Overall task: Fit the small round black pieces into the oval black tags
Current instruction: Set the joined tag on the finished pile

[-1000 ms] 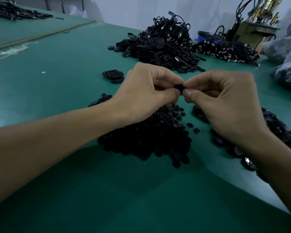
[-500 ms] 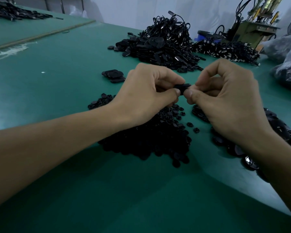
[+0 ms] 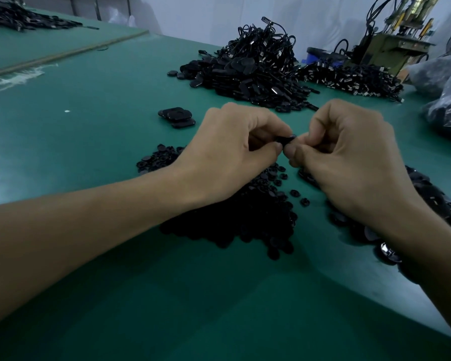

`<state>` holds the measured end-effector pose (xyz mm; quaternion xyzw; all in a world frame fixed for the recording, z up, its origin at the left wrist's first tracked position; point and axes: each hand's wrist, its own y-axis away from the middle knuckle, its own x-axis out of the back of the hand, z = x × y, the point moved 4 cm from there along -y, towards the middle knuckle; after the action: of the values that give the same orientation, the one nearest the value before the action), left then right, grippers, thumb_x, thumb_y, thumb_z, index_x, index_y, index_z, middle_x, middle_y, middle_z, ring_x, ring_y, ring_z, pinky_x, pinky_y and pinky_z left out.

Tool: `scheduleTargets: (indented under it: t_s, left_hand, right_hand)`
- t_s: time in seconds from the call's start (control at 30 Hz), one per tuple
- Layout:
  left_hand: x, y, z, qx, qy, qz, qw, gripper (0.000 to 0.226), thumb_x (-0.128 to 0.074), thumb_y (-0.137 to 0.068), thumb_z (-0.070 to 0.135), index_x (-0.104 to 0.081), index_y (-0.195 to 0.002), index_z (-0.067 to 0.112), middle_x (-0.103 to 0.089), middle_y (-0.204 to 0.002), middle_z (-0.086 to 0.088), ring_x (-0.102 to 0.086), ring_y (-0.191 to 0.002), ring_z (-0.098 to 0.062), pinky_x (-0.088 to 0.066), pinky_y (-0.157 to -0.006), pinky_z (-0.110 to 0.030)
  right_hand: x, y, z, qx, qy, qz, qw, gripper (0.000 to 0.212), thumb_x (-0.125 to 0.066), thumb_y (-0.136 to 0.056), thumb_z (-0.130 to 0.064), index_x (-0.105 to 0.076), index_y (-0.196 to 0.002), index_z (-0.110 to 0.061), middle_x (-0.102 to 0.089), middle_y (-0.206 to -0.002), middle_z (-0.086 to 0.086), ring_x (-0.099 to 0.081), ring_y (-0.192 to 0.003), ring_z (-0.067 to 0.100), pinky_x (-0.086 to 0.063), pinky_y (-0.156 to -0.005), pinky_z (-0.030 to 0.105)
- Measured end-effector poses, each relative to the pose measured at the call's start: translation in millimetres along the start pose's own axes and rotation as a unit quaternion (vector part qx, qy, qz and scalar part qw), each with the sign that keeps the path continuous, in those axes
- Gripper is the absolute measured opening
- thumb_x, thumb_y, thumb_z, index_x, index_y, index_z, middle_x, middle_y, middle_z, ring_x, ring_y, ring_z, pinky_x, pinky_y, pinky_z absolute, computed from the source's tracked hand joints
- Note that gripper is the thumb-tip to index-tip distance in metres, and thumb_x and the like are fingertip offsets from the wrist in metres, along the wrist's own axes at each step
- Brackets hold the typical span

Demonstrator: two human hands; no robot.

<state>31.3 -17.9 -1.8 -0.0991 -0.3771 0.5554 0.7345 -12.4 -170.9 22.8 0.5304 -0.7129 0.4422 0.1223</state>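
Left hand (image 3: 232, 155) and right hand (image 3: 349, 162) both pinch 1 little black part (image 3: 287, 139) between them, up over the pile of small round black pieces (image 3: 245, 220), its long side running hand to hand, so I'd guess the squeeze goes straight inward.

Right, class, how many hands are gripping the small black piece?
2. The left hand pinches the black piece from the left; the right hand pinches it from the right.
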Motion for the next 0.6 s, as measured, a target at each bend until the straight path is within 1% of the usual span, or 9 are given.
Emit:
scheduleTargets:
  t_s: [0.1,0.2,0.23,0.3,0.37,0.43,0.53,0.6]
  left_hand:
    - [0.1,2.7,5.4,-0.038,-0.038,0.005,0.999,0.021,-0.068,-0.090,0.004,-0.076,-0.107,0.014,-0.074,-0.088,0.013,-0.069,-0.079,0.002,-0.054,-0.073,-0.013]
    - [-1.2,4.9,10.3,-0.061,-0.079,0.016,0.995,0.022,-0.067,-0.089,0.005,-0.076,-0.108,0.013,-0.074,-0.086,0.008,-0.067,-0.079,-0.002,-0.055,-0.074,-0.020]
    - [-2.0,4.8,11.3,-0.064,-0.092,0.018,0.993,0.022,-0.067,-0.089,0.005,-0.075,-0.107,0.013,-0.074,-0.087,0.007,-0.067,-0.078,-0.004,-0.055,-0.074,-0.022]
    - [-2.4,3.1,11.0,-0.059,-0.117,0.017,0.991,0.023,-0.066,-0.087,0.006,-0.075,-0.107,0.013,-0.074,-0.088,0.005,-0.066,-0.077,-0.005,-0.055,-0.077,-0.028]
    - [0.0,0.8,7.6,-0.041,-0.132,0.013,0.990,0.025,-0.064,-0.086,0.005,-0.074,-0.106,0.015,-0.073,-0.087,0.006,-0.066,-0.078,-0.008,-0.054,-0.078,-0.032]
    - [3.4,-1.2,4.8,-0.029,-0.136,0.016,0.990,0.026,-0.063,-0.085,0.005,-0.074,-0.105,0.015,-0.071,-0.083,0.010,-0.065,-0.076,-0.006,-0.054,-0.078,-0.029]
    - [6.1,-2.0,4.7,-0.032,-0.132,0.025,0.990,0.025,-0.064,-0.084,0.006,-0.075,-0.104,0.015,-0.064,-0.077,0.019,-0.063,-0.073,-0.004,-0.053,-0.076,-0.025]
    - [4.2,-0.8,5.7,-0.041,-0.129,0.021,0.991,0.024,-0.065,-0.084,0.006,-0.075,-0.104,0.014,-0.067,-0.079,0.015,-0.064,-0.075,-0.005,-0.053,-0.077,-0.027]
  right_hand:
    - [0.3,1.3,0.4,-0.018,-0.001,0.014,1.000,0.032,-0.079,-0.080,-0.016,-0.049,-0.070,-0.021,-0.072,-0.075,0.004,-0.071,-0.079,0.024,-0.059,-0.069,0.048]
    - [-0.7,2.6,-0.4,-0.039,-0.007,0.019,0.999,0.034,-0.081,-0.079,-0.019,-0.050,-0.068,-0.022,-0.071,-0.074,0.005,-0.069,-0.082,0.030,-0.058,-0.072,0.051]
    - [-1.2,2.8,-0.5,-0.046,-0.015,0.020,0.999,0.034,-0.081,-0.080,-0.018,-0.050,-0.068,-0.022,-0.072,-0.072,0.005,-0.070,-0.079,0.029,-0.058,-0.072,0.051]
    - [-4.1,3.0,-1.4,-0.059,-0.050,0.006,0.997,0.031,-0.078,-0.083,-0.011,-0.053,-0.069,-0.023,-0.072,-0.067,0.003,-0.073,-0.070,0.022,-0.059,-0.071,0.051]
    - [-9.0,4.9,-3.7,-0.071,-0.088,-0.021,0.993,0.029,-0.073,-0.087,-0.005,-0.056,-0.073,-0.024,-0.074,-0.067,0.000,-0.074,-0.068,0.018,-0.060,-0.074,0.052]
    - [-13.0,7.4,-5.9,-0.073,-0.109,-0.034,0.991,0.028,-0.072,-0.086,-0.004,-0.057,-0.077,-0.026,-0.074,-0.072,0.001,-0.074,-0.072,0.021,-0.060,-0.076,0.053]
    - [-15.3,8.5,-7.7,-0.062,-0.106,-0.023,0.992,0.028,-0.076,-0.081,-0.009,-0.057,-0.076,-0.028,-0.074,-0.078,0.003,-0.073,-0.078,0.022,-0.059,-0.078,0.051]
    - [-14.6,8.0,-6.0,-0.064,-0.105,-0.014,0.992,0.027,-0.079,-0.081,-0.013,-0.057,-0.075,-0.027,-0.073,-0.077,0.005,-0.073,-0.078,0.025,-0.059,-0.077,0.052]
